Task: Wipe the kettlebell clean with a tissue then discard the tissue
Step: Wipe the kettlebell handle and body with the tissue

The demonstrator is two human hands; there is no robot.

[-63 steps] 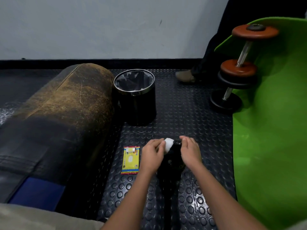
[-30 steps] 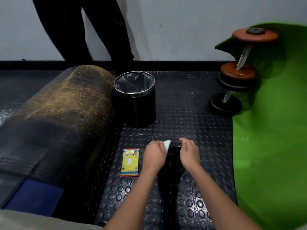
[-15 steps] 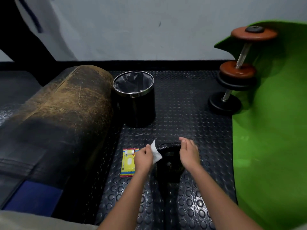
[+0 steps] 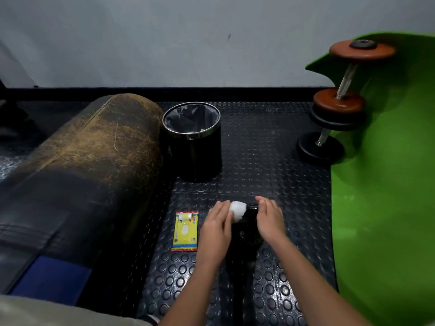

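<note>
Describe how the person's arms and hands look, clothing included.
Both forearms are bare to the bottom edge of the picture, with no sleeves showing. The left hand and the right hand wear no gloves, and no rings, watch or bands can be made out. Fingernails look short, though the dim light hides finer detail.

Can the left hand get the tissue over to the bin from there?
Probably yes. The left hand holds the tissue, and only bare floor lies between it and the open bin.
</note>
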